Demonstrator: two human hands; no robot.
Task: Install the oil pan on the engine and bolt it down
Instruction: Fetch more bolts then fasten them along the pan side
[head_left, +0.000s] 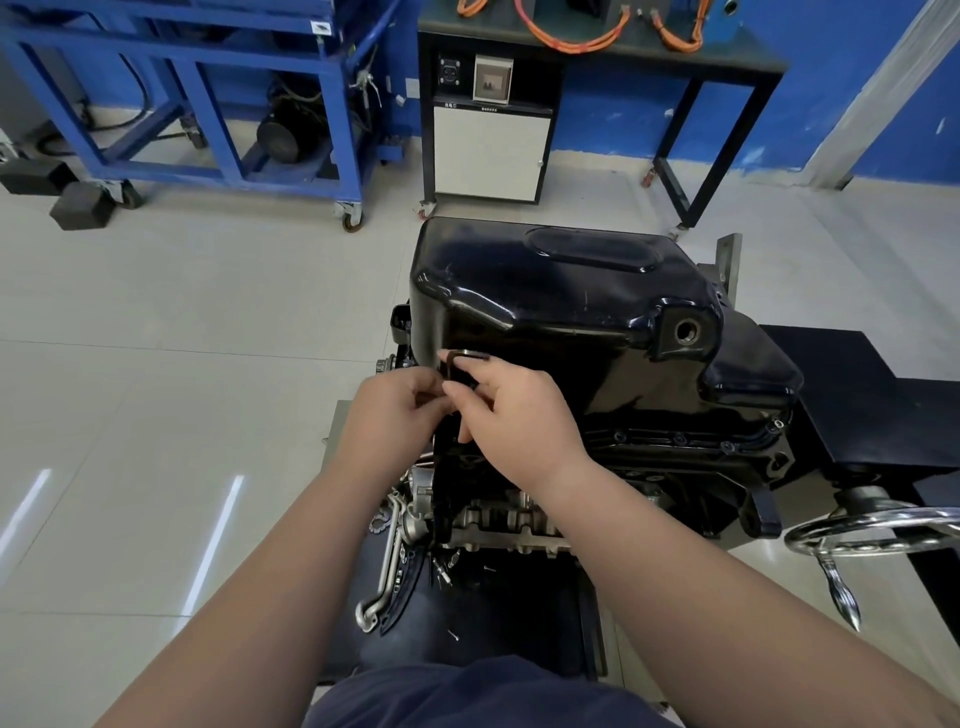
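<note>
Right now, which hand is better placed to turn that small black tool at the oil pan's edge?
Probably the right. The right hand pinches the black tool at its top, against the oil pan; the left hand sits lower beside it, its grip unclear.

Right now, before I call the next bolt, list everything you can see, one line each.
pan: one, glossy black, on the engine, centre
engine: one, silver and black, under the pan
flange bolts: several, dark, pan's near right edge
drain hole: one, open, pan's right side
pipe: one, silver, lower left of the engine
handwheel: one, chrome, lower right
cart: one, blue, top left
bench: one, black, top centre
tool: one, small, dark, at the pan's left side
left hand: pinches the tool
right hand: pinches the tool
</note>
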